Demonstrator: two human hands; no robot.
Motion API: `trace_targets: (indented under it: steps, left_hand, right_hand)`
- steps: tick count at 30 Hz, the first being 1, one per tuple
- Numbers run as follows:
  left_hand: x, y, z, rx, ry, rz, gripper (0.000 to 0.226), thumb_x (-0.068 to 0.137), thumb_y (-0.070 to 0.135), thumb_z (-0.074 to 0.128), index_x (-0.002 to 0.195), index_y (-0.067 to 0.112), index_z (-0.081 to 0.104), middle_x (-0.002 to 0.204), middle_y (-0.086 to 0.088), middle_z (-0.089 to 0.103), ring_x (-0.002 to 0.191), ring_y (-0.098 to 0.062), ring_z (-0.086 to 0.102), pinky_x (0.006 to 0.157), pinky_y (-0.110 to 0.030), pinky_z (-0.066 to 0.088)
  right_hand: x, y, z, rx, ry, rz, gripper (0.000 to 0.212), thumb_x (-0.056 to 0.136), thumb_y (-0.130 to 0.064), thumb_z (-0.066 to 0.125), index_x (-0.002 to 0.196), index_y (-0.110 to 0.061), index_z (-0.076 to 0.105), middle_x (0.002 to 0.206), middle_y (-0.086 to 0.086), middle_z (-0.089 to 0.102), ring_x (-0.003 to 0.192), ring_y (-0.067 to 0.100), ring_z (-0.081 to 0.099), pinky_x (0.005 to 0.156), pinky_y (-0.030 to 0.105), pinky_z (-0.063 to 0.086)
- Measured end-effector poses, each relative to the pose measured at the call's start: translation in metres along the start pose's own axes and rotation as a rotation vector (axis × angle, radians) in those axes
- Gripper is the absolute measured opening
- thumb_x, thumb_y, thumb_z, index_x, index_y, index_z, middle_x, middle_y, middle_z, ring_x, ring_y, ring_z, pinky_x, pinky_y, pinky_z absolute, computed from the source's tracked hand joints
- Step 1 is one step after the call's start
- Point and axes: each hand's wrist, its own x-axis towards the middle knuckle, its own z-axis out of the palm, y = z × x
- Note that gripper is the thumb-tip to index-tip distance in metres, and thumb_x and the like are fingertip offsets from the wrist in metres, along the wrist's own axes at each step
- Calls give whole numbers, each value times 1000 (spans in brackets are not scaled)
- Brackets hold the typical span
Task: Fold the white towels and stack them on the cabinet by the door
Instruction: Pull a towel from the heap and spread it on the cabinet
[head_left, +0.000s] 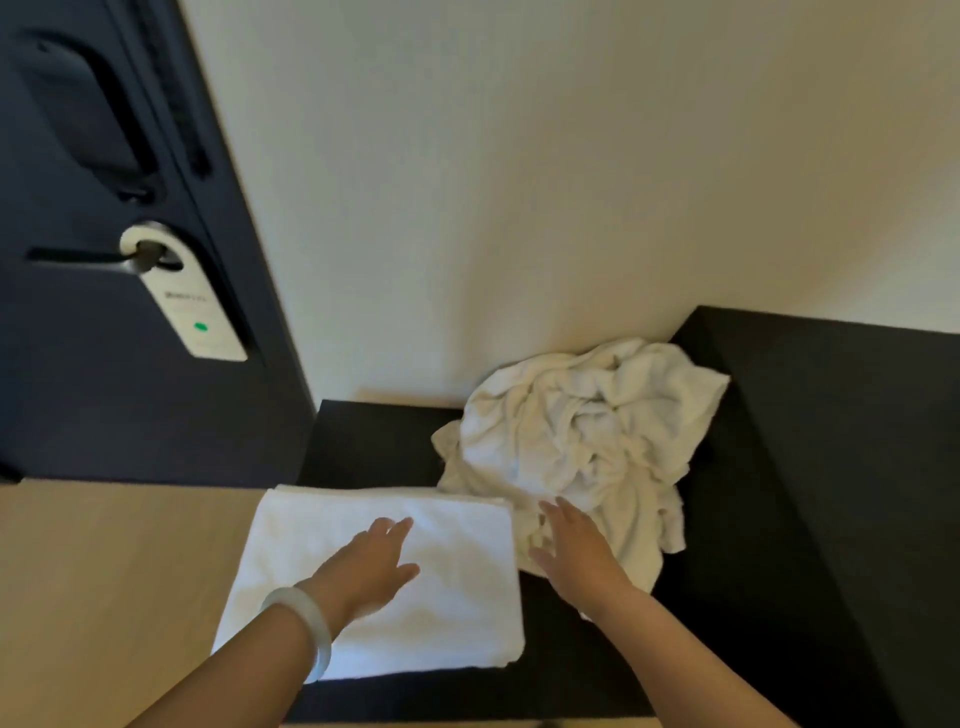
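Should the right hand (grip apart, empty, as on the left hand) yank the crumpled pile in the surface's back corner, the folded towel beside could skew.

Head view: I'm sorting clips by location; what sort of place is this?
Likely a hotel room: a hanger tag on the door handle, plus a folded towel beside a crumpled towel pile.

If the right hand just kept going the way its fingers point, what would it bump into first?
Most likely the crumpled white towels heaped in the corner. The right hand is at the heap's near edge with its fingers straight. Whether it touches the heap is unclear.
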Motion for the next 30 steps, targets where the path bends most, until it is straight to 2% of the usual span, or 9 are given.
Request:
trace_targets:
  steps: [7, 13, 16, 18, 20, 22, 25, 28, 30]
  left_hand:
    - [59, 134, -38, 0, 150, 147, 70, 100, 39, 53, 157, 22, 16, 160, -1, 19, 142, -23, 33, 110, -33, 37]
    - [134, 235, -32, -91, 186, 31, 91, 95, 41, 60, 158, 27, -4, 165, -6, -6, 150, -31, 12, 118, -40, 27]
    - [161, 268, -26, -208, 246, -19, 100, 93, 40, 65, 156, 29, -11, 164, -9, -15, 152, -32, -1, 121, -42, 16]
    - [171, 283, -22, -268, 275, -27, 105, 90, 41, 68, 156, 29, -12, 163, -11, -17, 152, -33, -1, 121, -42, 15]
    - [174, 290, -20, -308, 277, -47, 110, 86, 42, 72, 156, 31, -13, 163, -10, -16, 151, -34, 1, 121, -43, 18]
    - [172, 291, -20, -342, 281, -50, 115, 83, 43, 75, 155, 33, -15, 164, -8, -14, 152, -33, 0, 121, -46, 19]
    - [170, 295, -27, -411, 336, -4, 120, 80, 47, 76, 153, 35, -17, 164, -4, -3, 152, -28, -1, 121, -48, 17]
    - [171, 316, -47, -466, 405, 16, 117, 72, 57, 74, 157, 33, -2, 160, 0, 17, 148, -25, 19, 118, -46, 25]
    - [167, 333, -62, -494, 425, 85, 99, 71, 64, 68, 154, 31, 24, 147, 6, 40, 139, -21, 39, 109, -35, 36]
  right_hand:
    - [25, 87, -130, -213, 232, -25, 78, 102, -43, 49, 159, -26, -2, 166, 3, -9, 153, 26, -1, 123, 40, 13]
    - [76, 137, -198, -642, 275, -171, 90, 99, -40, 51, 157, -23, -16, 164, 12, -18, 151, 38, -12, 120, 60, -3]
    - [99, 146, -211, -775, 242, -226, 81, 100, -34, 49, 158, -21, -5, 164, 14, 5, 150, 36, 11, 118, 63, -3]
    - [110, 147, -217, -830, 236, -263, 53, 101, -26, 45, 152, -23, 30, 137, 6, 48, 133, 28, 40, 119, 60, 3]
    - [115, 144, -228, -675, 293, -293, 28, 100, -23, 42, 124, -30, 56, 99, -6, 58, 109, 20, 55, 114, 47, 17]
    - [115, 146, -245, -184, 294, -302, 23, 100, -22, 43, 108, -30, 62, 95, -9, 64, 98, 16, 60, 94, 32, 35]
    - [99, 153, -281, 496, 221, -270, 31, 97, -6, 47, 100, -24, 72, 95, -3, 69, 89, 14, 64, 75, 23, 50]
    - [68, 162, -315, 661, 264, -261, 35, 94, 0, 48, 99, -22, 74, 94, -3, 72, 90, 13, 65, 73, 22, 50]
    - [47, 168, -340, 750, 298, -232, 35, 94, 0, 48, 98, -21, 75, 95, -1, 73, 92, 16, 66, 74, 25, 51]
